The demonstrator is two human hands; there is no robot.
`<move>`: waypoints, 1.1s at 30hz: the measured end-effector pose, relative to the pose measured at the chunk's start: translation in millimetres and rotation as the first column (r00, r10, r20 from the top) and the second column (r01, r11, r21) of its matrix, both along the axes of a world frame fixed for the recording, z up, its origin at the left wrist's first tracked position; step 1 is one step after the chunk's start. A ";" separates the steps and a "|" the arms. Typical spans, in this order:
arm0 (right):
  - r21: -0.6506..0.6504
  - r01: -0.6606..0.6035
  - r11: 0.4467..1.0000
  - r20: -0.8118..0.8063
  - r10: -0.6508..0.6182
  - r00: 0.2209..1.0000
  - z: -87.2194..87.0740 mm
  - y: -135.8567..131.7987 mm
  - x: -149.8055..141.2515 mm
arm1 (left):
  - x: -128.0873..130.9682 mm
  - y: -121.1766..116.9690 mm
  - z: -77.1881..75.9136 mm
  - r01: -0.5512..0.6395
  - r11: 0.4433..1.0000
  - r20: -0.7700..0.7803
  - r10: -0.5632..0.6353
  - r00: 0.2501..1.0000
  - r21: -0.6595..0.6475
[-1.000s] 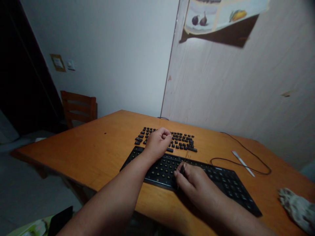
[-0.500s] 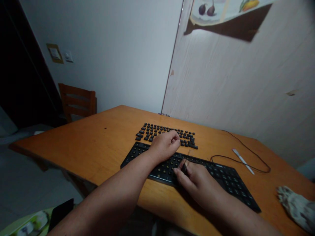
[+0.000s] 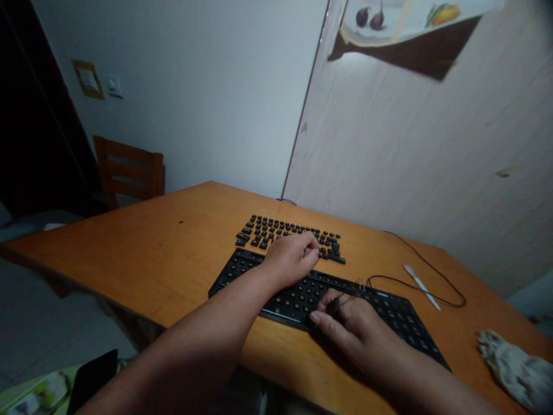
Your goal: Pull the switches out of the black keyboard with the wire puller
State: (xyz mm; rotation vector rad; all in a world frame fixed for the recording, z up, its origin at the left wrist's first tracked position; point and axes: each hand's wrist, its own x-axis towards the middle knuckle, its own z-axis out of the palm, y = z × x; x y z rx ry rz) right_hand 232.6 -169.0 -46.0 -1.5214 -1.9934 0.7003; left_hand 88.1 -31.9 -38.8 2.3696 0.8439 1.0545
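Keyboard (image 3: 289, 302): lying flat on the wooden table (image 3: 194, 253), set slantwise, partly hidden under both arms.
Bare key positions: spread over the left and middle of the keyboard, showing as rows of small yellowish dots in place of key tops.
Number-pad end (image 3: 404, 323): apparently capped, judging by pale marks on dark key tops; too dim for a count.
Loose keycaps (image 3: 272, 231): laid out on the table just beyond the keyboard's far edge, in rows much like a key layout; some hidden behind the left hand.
Left hand (image 3: 296, 256): above the keyboard's far edge and the nearest loose keycaps, fingers curled into a loose fist; inside of grip hidden, cannot tell if holding anything.
Right hand (image 3: 354, 323): low over the middle of the keyboard, thumb and fingers narrowed around a small dark piece (image 3: 333, 306); thin wires (image 3: 362, 283) projecting past the knuckles. Contact with keyboard: cannot tell.
Done (judged): main block largely bare, matching caps sorted in order on the table.
Left (judged): number-pad end, unlike the rest; overall, partway.
Right side of table: cable (image 3: 463, 300) looped behind the keyboard, crossing a white stick (image 3: 422, 288); crumpled cloth (image 3: 514, 366) well apart.
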 end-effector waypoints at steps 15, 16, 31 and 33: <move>0.081 0.055 0.995 -0.145 -0.043 0.988 -14.2 4.6 -0.3 | 3.4 -1.2 -4.5 0.020 1.000 -0.056 -0.018 0.998 0.022; 0.108 0.068 0.992 -0.156 -0.050 0.986 -16.6 4.6 -0.4 | 3.6 -1.1 -5.0 0.022 0.999 -0.059 -0.021 0.998 0.024; -0.130 0.352 0.927 -0.448 -0.371 0.813 -12.5 2.6 -3.6 | 3.3 -2.0 -4.6 0.075 0.997 -0.035 -0.075 0.997 -0.006; -0.116 0.374 0.920 -0.462 -0.384 0.800 -11.8 2.2 -3.2 | 4.2 -0.8 -5.1 0.118 0.991 0.012 -0.117 0.993 -0.057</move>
